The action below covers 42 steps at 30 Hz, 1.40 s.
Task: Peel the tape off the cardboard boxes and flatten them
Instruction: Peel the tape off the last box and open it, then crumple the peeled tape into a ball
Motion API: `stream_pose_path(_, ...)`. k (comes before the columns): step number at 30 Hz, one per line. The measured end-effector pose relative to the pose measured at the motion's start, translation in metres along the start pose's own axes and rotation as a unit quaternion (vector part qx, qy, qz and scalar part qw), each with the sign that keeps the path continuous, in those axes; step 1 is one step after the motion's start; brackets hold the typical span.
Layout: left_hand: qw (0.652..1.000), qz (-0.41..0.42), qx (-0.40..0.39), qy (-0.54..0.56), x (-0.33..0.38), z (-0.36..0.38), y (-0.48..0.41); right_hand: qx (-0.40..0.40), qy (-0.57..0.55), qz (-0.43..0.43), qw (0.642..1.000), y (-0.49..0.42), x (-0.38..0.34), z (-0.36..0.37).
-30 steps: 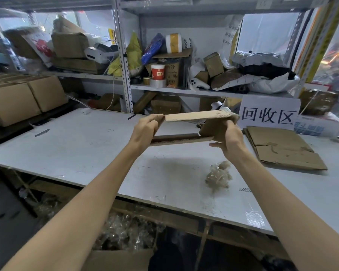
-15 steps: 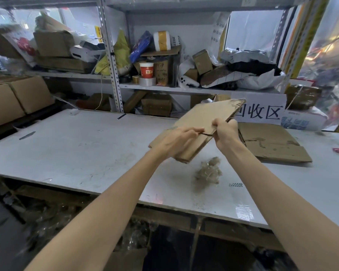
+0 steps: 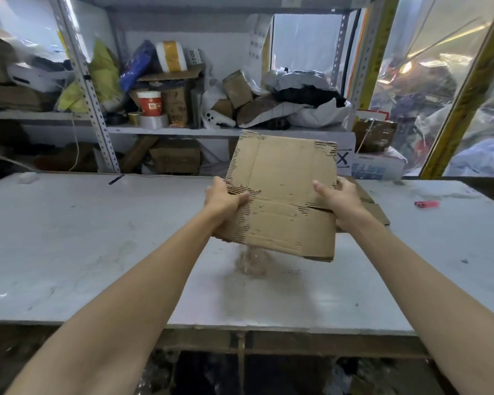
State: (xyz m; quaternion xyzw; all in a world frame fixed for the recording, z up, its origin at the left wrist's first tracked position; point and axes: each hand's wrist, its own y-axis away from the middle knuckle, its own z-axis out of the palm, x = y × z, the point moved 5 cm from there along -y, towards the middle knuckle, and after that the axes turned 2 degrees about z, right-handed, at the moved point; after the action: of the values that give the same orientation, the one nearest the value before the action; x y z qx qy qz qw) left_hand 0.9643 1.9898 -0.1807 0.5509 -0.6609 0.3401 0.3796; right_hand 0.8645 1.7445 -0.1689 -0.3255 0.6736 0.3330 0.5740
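A flattened brown cardboard box [image 3: 283, 195] is held up above the white table [image 3: 83, 238], its broad face tilted towards me, with torn patches where the top paper layer is stripped. My left hand [image 3: 223, 199] grips its left edge, thumb on the front face. My right hand [image 3: 335, 199] grips its right edge, thumb on the front. A crumpled wad of clear peeled tape [image 3: 251, 262] lies on the table under the box's lower edge. More flattened cardboard [image 3: 378, 212] lies on the table behind my right hand, mostly hidden.
A metal shelf rack [image 3: 183, 131] crammed with boxes, tape rolls and bags stands behind the table. A small red object [image 3: 425, 204] lies at the table's right. A white sign and a printed box [image 3: 378, 166] sit at back right. The table's front edge runs just below my forearms.
The box has gone from edge-on and part open to flat and facing me. My hands moved apart to its side edges, and my view swung right.
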Motion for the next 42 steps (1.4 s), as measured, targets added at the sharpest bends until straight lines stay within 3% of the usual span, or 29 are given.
stream_pose_path(2, 1.000, -0.011, 0.026, 0.008, 0.011, 0.025, -0.011, 0.002, 0.090, 0.000, 0.996, -0.013, 0.008, -0.016)
stream_pose_path(5, 0.998, -0.030, 0.042, 0.040, 0.025, 0.066, -0.031, 0.066, 0.179, -0.048, 0.981, -0.037, 0.013, -0.046)
stream_pose_path(9, 0.994, -0.035, -0.021, 0.099, 0.034, 0.125, -0.063, 0.126, 0.223, -0.047, 0.966, -0.084, 0.022, -0.090)
stream_pose_path(12, 0.989, -0.019, -0.076, 0.128, 0.033, 0.166, -0.086, 0.119, 0.259, -0.011, 0.958, -0.133, 0.037, -0.113)
stream_pose_path(19, 0.990, -0.023, -0.099, 0.094, 0.012, 0.233, -0.126, 0.090, 0.303, -0.006, 0.949, -0.219, 0.074, -0.129)
stream_pose_path(30, 0.993, -0.029, -0.097, 0.056, -0.002, 0.265, -0.139, 0.069, 0.327, -0.027, 0.942, -0.240, 0.114, -0.137)
stream_pose_path(35, 0.996, 0.025, -0.078, -0.018, 0.007, 0.266, -0.133, 0.047, 0.401, -0.152, 0.902, -0.227, 0.107, -0.115)
stream_pose_path(38, 0.992, 0.046, -0.088, -0.076, 0.010, 0.266, -0.127, -0.001, 0.449, -0.125, 0.885, -0.216, 0.111, -0.102)
stream_pose_path(39, 0.988, 0.055, -0.094, -0.111, 0.011, 0.265, -0.123, -0.010, 0.486, -0.100, 0.868, -0.213, 0.111, -0.099)
stream_pose_path(42, 0.955, 0.072, -0.134, -0.255, 0.015, 0.261, -0.107, -0.032, 0.634, -0.061, 0.771, -0.197, 0.101, -0.080)
